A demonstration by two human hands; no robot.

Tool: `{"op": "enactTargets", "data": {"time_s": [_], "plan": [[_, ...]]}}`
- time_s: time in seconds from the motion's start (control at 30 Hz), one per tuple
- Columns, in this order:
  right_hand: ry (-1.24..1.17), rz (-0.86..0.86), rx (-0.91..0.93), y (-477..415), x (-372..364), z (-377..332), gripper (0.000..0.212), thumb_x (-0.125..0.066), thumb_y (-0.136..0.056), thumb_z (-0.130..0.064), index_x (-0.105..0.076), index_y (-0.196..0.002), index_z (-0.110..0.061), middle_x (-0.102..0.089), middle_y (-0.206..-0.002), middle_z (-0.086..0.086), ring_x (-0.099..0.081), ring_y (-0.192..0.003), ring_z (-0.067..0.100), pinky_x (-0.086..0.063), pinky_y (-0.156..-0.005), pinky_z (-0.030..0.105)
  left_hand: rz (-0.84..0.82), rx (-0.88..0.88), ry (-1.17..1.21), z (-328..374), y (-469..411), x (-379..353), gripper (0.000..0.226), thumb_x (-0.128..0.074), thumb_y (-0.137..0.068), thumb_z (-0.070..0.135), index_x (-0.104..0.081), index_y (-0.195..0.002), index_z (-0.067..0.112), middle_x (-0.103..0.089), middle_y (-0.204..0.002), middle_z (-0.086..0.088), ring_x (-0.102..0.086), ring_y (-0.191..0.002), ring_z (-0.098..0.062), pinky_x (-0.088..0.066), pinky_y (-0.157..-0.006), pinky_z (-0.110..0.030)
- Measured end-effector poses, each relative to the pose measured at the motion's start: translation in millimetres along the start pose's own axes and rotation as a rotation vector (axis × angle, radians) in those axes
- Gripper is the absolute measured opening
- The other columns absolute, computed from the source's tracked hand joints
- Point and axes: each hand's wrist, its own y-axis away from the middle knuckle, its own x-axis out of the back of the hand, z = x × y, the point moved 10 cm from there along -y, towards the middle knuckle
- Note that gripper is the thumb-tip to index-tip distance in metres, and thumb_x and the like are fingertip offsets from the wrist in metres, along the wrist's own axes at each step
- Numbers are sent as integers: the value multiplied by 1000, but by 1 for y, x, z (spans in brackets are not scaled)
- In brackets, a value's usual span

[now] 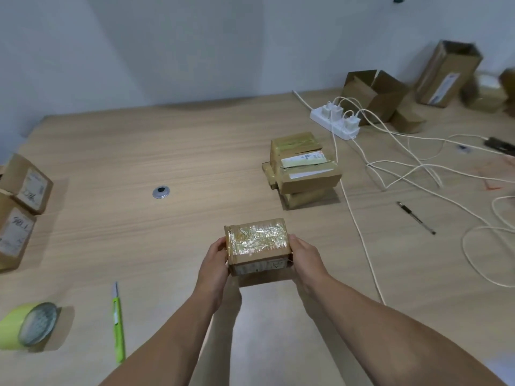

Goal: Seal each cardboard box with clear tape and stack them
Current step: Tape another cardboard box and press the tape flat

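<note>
- Left hand [213, 263] gripped the left end of the small taped box [257, 240], thumb up at the top edge; its other fingers were mostly hidden behind the box.
- Right hand [305, 260] mirrored it on the right end, clamped around the box. Neither hand was free.
- Box sat between both hands over the near middle of the counter [167, 151]. It looked lifted clear, judging by the shadow under it.
- Top face was covered in crinkled clear tape, with a label on the near face.
- Handling guess: small, probably light, stiff cardboard. The tape skin is likely slick, so the bare cardboard ends are the better hold. Moderate squeeze, or the walls may cave.
- Stack of sealed boxes [303, 168] stood beyond and to the right, well apart. Likely drop target.
- Tape roll [28, 325] and green cutter [118, 321] lay front left.
- Labelled boxes [23, 188] sat at the left edge, with open boxes [373, 93], power strip [334, 123] and black pen [416, 217] to the right.
</note>
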Motion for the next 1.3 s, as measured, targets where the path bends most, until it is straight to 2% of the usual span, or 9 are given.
{"op": "enactTargets", "data": {"time_s": [0.1, 0.27, 0.37, 0.47, 0.6, 0.8, 1.03, 1.13, 1.3], "plan": [[11, 18, -22, -21, 37, -6, 45, -42, -104, -42, -75, -94, -13, -77, -94, 6, -72, -96, 27, -55, -97, 47, 19, 19, 18, -2, -7, -39, 33, -46, -98, 18, -63, -124, 29, -70, -117, 3, -65, -109, -14, -56, -90, -35], [2, 33, -29, -53, 84, -13, 43, -43, -104, -44, -73, -91, -16, -76, -94, 6, -71, -96, 25, -54, -97, 44, 38, 22, -49, -5, -25, -83, 41, -47, -79, 29, -66, -113, 42, -73, -113, 4, -66, -111, -18, -54, -98, -47], [17, 52, -56, -72, 107, -10, 52, -43, -91, -62, -73, -101, -21, -76, -98, 3, -69, -99, 25, -53, -99, 49, 36, 18, -61, -3, -30, -114, 35, -49, -87, 26, -66, -114, 41, -75, -107, 2, -68, -107, -18, -55, -96, -47], [40, 85, -73, -102, 130, 5, 72, -35, -70, -81, -68, -115, -36, -73, -114, -4, -66, -108, 26, -49, -102, 51, 30, 22, -57, -5, -39, -140, 34, -48, -92, 23, -65, -116, 41, -76, -106, 2, -69, -105, -17, -56, -96, -46], [47, 107, -99, -106, 142, -10, 69, -32, -86, -71, -58, -138, -34, -60, -138, -7, -55, -128, 23, -41, -113, 50, 28, 26, -65, -5, -55, -165, 33, -47, -91, 27, -65, -108, 49, -73, -113, 3, -68, -108, -18, -56, -95, -47], [133, 173, -104, -168, 159, 16, 92, -14, -63, -100, -55, -128, -50, -67, -127, -10, -61, -118, 25, -46, -105, 53, 57, 35, -42, 0, -76, -193, 35, -41, -96, 22, -64, -106, 47, -72, -115, 4, -68, -108, -18, -58, -93, -45], [68, 97, -100, -159, 139, -22, 76, -26, -86, -76, -52, -143, -33, -60, -138, -2, -54, -128, 25, -40, -112, 49, 139, 12, -54, 7, -93, -190, 38, -45, -89, 25, -67, -100, 53, -74, -109, 7, -69, -106, -17, -55, -97, -46], [101, 101, -90, -165, 133, -22, 91, -20, -73, -83, -56, -139, -33, -60, -137, -1, -55, -125, 25, -41, -111, 50, 164, 21, -54, 9, -98, -186, 38, -44, -91, 21, -67, -102, 50, -74, -109, 8, -69, -106, -15, -55, -97, -44], [110, 101, -87, -174, 127, -19, 94, -19, -70, -85, -56, -137, -32, -61, -134, -2, -55, -124, 26, -42, -110, 52, 173, 21, -61, 10, -107, -180, 40, -45, -89, 23, -69, -101, 53, -74, -111, 10, -67, -110, -15, -53, -100, -43]]}}
